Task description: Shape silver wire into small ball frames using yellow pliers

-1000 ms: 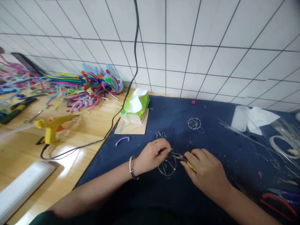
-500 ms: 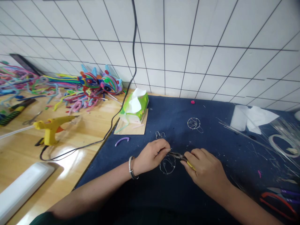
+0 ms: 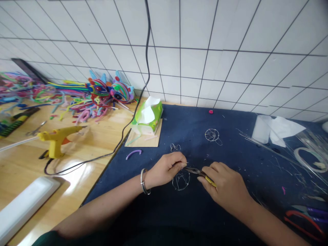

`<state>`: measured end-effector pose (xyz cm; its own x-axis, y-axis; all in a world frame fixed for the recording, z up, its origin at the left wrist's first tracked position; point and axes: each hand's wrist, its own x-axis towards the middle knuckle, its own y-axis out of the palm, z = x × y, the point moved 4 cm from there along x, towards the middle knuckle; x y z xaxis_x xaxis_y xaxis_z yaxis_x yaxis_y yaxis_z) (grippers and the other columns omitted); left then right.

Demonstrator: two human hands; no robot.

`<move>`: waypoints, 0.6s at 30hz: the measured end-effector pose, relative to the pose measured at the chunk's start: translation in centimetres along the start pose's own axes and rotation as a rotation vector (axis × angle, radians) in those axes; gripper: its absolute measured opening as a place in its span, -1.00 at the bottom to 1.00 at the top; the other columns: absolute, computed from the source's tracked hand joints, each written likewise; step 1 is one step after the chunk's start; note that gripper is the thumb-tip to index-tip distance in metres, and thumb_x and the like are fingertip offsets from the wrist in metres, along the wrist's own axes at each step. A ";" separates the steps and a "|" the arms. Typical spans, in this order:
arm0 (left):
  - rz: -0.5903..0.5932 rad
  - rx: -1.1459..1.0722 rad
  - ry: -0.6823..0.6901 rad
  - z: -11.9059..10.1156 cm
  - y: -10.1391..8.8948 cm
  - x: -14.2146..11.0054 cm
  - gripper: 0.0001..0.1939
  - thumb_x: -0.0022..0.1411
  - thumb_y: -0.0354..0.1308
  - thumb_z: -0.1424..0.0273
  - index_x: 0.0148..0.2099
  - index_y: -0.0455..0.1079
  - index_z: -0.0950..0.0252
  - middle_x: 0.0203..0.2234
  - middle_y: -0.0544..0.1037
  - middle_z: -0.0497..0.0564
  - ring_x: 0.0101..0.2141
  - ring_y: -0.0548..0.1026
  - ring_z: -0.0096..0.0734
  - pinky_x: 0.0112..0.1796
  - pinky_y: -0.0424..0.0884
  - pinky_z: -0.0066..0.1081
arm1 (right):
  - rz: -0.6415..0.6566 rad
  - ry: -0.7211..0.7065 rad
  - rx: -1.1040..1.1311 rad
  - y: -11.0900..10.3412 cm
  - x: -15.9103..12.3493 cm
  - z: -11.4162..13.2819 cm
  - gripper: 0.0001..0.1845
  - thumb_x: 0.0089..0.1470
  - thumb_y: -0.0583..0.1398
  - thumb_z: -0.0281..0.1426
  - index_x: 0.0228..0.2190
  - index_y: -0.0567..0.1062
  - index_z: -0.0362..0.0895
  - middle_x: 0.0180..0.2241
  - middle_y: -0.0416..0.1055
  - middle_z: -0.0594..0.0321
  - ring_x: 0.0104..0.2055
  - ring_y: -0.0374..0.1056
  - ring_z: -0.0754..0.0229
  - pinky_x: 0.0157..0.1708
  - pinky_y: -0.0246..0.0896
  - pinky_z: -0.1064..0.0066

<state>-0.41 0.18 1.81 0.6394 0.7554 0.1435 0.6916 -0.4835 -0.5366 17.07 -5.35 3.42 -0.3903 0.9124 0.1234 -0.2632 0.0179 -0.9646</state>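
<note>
My left hand (image 3: 169, 168) pinches a thin piece of wire between thumb and fingertips, its far part hidden by the fingers. My right hand (image 3: 225, 182) is closed round the yellow handles of pliers (image 3: 196, 170), whose jaws reach to the left fingertips and meet the wire there. A round wire frame (image 3: 180, 184) with thin wires inside it is just below the left fingers; whether it hangs from the hand or lies on the cloth I cannot tell. Beyond my hands lie bent wire pieces (image 3: 175, 147) and a second round wire frame (image 3: 212, 135).
Left of the dark blue cloth (image 3: 200, 218) lie a yellow glue gun (image 3: 57, 139), a black cable (image 3: 112, 154) and colourful pipe cleaners (image 3: 84, 111). A tissue pack (image 3: 148, 114) sits on a board. Rightward are loose wires (image 3: 266, 147), white paper (image 3: 284, 128) and red-handled scissors (image 3: 302, 218).
The round wire frame below my left fingers has shifted slightly left. Both hands stay in nearly the same place, the pliers still at the left fingertips.
</note>
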 end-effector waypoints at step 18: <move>-0.012 -0.085 -0.012 0.4 0.0 0.0 -0.83 0.25 -0.05 0.42 -0.37 0.28 0.35 -0.51 0.32 -0.06 -0.49 0.30 -0.56 -0.44 0.27 -0.54 | -0.007 -0.021 0.062 -0.3 0.3 -0.6 -0.81 0.08 0.07 -0.28 -0.34 0.43 -0.09 -0.42 0.34 0.23 -0.35 0.27 0.25 -0.35 0.15 0.42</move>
<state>-0.55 0.42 1.49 0.6271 0.7665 0.1388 0.7254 -0.5097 -0.4627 17.59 -4.86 3.62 -0.4068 0.9034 0.1355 -0.3198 -0.0020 -0.9475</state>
